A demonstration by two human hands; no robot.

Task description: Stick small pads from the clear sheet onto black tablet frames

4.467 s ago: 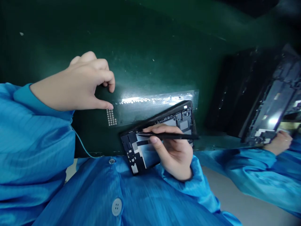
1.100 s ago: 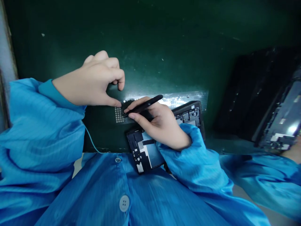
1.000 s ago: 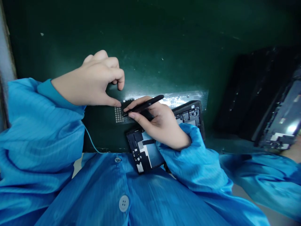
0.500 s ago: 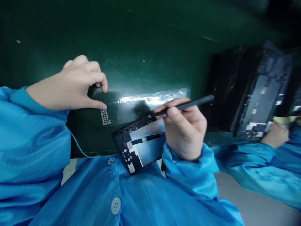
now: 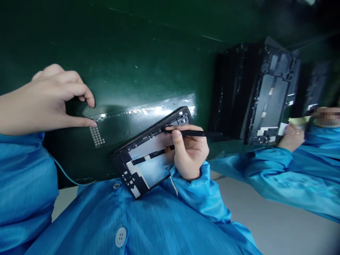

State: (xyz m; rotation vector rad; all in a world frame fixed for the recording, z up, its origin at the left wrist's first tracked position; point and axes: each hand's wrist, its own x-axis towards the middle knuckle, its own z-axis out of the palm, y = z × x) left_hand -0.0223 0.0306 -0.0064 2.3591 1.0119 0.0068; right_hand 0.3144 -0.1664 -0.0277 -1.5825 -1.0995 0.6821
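Observation:
My left hand (image 5: pixel 62 101) has its thumb at the top of a grid of small pale squares (image 5: pixel 97 136) on a clear plastic sheet (image 5: pixel 148 109). Its curled fingers stay apart from the thumb, with nothing between them. An opened black tablet-like device (image 5: pixel 138 166), its inner parts and pale blue panels showing, lies tilted at the table edge against my front. Over its right part is my right hand (image 5: pixel 190 150), pinching slim black tweezers (image 5: pixel 193 133). The tweezers' tip is at the upper inner edge of the device; whether it touches cannot be made out.
Several more black device housings (image 5: pixel 271 95) stand in a row on the green table (image 5: pixel 148 53) to the right. Beyond my right arm, a co-worker's hand (image 5: pixel 292 136) in a blue sleeve is beside them. A thin blue cord (image 5: pixel 65 173) runs from my left sleeve.
The view has shifted right. My right hand has moved lower over the device, and the tweezers now lie nearly level, tip inside its upper edge. My left thumb stays at the grid.

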